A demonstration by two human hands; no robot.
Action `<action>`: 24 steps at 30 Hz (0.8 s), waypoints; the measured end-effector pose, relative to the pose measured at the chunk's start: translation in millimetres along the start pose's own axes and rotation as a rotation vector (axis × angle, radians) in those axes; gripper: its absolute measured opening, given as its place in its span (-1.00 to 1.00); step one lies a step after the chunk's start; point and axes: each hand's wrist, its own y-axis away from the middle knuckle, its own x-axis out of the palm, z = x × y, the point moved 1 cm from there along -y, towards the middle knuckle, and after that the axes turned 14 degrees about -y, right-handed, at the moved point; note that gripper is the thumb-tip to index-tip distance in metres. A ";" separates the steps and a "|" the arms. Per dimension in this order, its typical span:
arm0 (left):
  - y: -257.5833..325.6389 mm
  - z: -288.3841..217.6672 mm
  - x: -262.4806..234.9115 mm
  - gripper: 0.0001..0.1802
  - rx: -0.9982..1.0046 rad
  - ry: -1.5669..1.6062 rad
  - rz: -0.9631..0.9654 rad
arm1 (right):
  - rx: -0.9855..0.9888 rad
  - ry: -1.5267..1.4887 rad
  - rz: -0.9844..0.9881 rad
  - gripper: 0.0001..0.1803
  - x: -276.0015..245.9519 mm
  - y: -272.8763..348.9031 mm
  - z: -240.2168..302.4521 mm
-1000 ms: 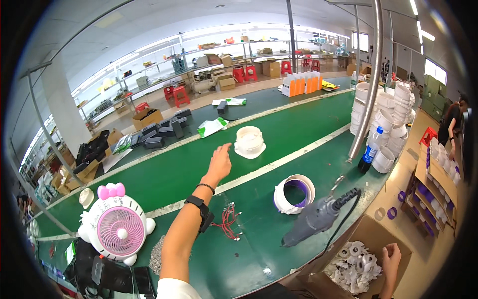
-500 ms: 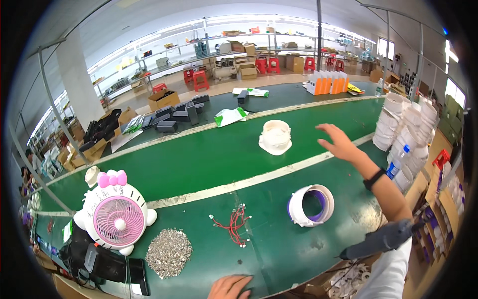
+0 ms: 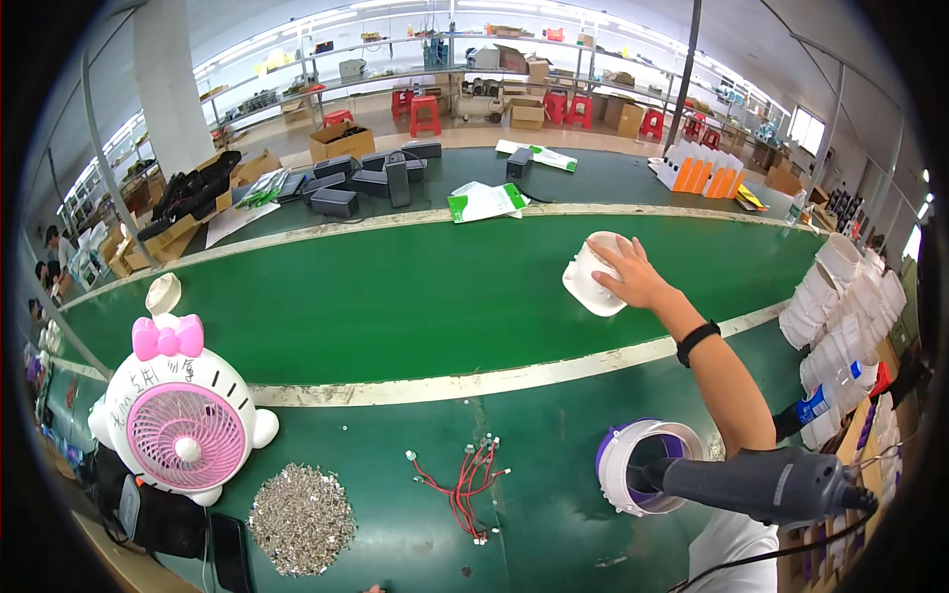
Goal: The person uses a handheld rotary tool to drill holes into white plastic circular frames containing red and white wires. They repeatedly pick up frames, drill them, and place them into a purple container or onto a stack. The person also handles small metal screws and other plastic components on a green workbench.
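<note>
My right hand (image 3: 638,281) reaches over the green belt and has its fingers around the right side of a white plastic housing (image 3: 589,280), a short round cup with a flared base. Of my left hand (image 3: 374,589) only a fingertip shows at the lower edge; its other fingers are out of the picture. A white ring-shaped housing with a purple inside (image 3: 620,465) lies on the near bench. Partly in front of it hangs a dark grey power screwdriver (image 3: 761,484) with a cable. Red wire leads with white connectors (image 3: 465,491) lie left of the ring.
A pile of small metal screws (image 3: 300,519) sits beside a phone (image 3: 229,553) and a white and pink cartoon fan (image 3: 188,425). Stacked white housings (image 3: 840,326) and a bottle (image 3: 813,405) stand at the right. Black boxes (image 3: 371,178) and green-white packets (image 3: 484,202) lie beyond the belt.
My right hand has moved onto the white housing, from open above the belt. My left hand has drawn back almost out of view. The view has shifted, and the screwdriver now overlaps the ring.
</note>
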 end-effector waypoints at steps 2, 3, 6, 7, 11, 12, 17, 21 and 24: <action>2.1 -1.2 -0.3 -0.58 -0.022 -0.014 -0.007 | 0.001 0.018 -0.034 -0.36 10.1 -1.1 -2.5; -0.3 -1.3 -1.5 -0.58 -0.023 -0.007 -0.004 | 0.016 0.041 -0.053 -0.36 6.7 4.0 -3.0; -2.8 -2.4 -3.1 -0.58 -0.031 0.009 0.014 | -0.007 0.091 -0.062 -0.36 3.7 6.4 -19.8; -1.3 -2.3 -3.5 -0.58 -0.034 0.013 0.022 | 0.000 0.081 -0.060 -0.36 6.2 10.6 -22.6; 0.5 -1.6 -1.2 -0.59 -0.023 0.011 0.010 | 0.143 0.132 0.004 -0.29 -4.4 12.5 -13.8; -1.3 -1.3 -3.8 -0.59 -0.019 -0.004 0.011 | 0.211 0.153 0.034 -0.26 -6.8 11.7 -7.5; 3.0 -0.1 -1.6 -0.58 -0.019 -0.009 0.023 | 0.186 0.142 -0.369 -0.10 -65.1 34.3 4.6; 0.8 0.0 -2.8 -0.59 -0.007 0.020 0.029 | 0.141 -0.010 -0.392 -0.14 -88.5 114.8 49.0; -3.8 -4.4 -8.0 -0.67 0.030 -0.011 -0.066 | 0.118 -0.182 -0.347 -0.15 -73.1 196.1 91.8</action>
